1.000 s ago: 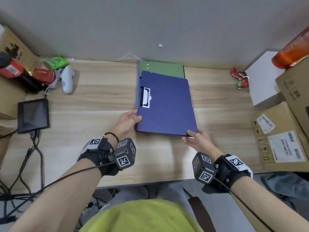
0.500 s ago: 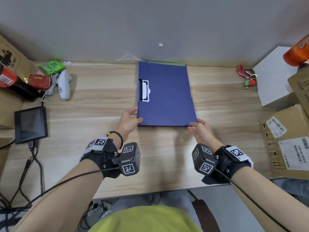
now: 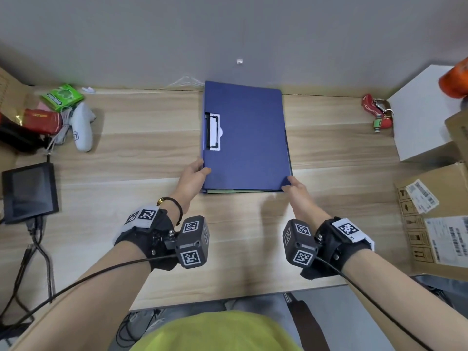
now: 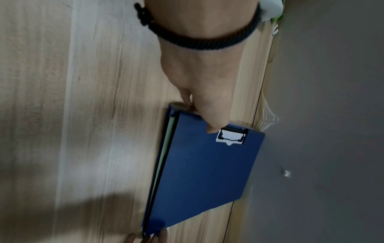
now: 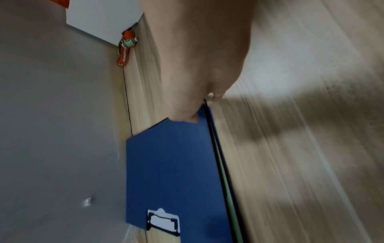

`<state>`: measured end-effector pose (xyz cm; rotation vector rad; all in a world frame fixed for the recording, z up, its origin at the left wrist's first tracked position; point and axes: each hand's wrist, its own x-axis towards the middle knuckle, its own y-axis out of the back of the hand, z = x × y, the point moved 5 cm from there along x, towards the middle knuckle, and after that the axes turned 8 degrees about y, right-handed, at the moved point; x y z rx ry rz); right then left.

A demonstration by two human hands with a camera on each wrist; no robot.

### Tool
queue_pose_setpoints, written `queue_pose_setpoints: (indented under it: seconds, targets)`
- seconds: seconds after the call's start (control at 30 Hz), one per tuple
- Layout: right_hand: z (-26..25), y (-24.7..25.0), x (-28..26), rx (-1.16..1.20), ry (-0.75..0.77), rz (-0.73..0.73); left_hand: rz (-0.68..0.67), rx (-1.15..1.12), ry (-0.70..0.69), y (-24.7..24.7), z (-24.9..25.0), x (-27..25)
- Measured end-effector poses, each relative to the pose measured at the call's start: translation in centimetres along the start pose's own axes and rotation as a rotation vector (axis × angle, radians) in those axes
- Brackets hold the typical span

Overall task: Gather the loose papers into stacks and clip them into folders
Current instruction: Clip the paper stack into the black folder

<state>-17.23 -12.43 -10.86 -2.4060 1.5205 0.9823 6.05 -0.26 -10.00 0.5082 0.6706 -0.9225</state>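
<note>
Folder [image 3: 245, 138] flat on desk; left hand [image 3: 192, 177], right hand [image 3: 295, 188] grip pinching near corners.

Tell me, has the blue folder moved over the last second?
Yes. The blue folder has slid away from the person toward the wall, and now covers the green folder, leaving only a sliver at its near edge.

Between the left hand [image 3: 193, 177] and right hand [image 3: 295, 190] the near strip of desk [image 3: 243, 236] lies bare. Beyond both hands the blue folder [image 3: 249, 138] reaches the wall [image 3: 228, 34]. Left of the left hand stand a tablet [image 3: 29, 191] and a white controller [image 3: 82, 131]; right of the right hand, cardboard boxes [image 3: 435, 219].
</note>
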Motion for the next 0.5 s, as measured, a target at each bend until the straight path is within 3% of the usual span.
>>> queue_pose_setpoints:
  seconds: [0.2,0.4,0.5]
  targets:
    - [0.1,0.3,0.9,0.005,-0.049,0.007,-0.050,0.043,0.061,0.0,-2.5,3.1]
    - [-1.9,1.2,0.2,-0.088,-0.097,-0.126,-0.081,0.186,0.091,-0.1,0.3,-0.7]
    - [-4.4,1.6,-0.1,-0.045,-0.032,-0.052,-0.012,0.157,0.103,1.9,0.1,-1.0]
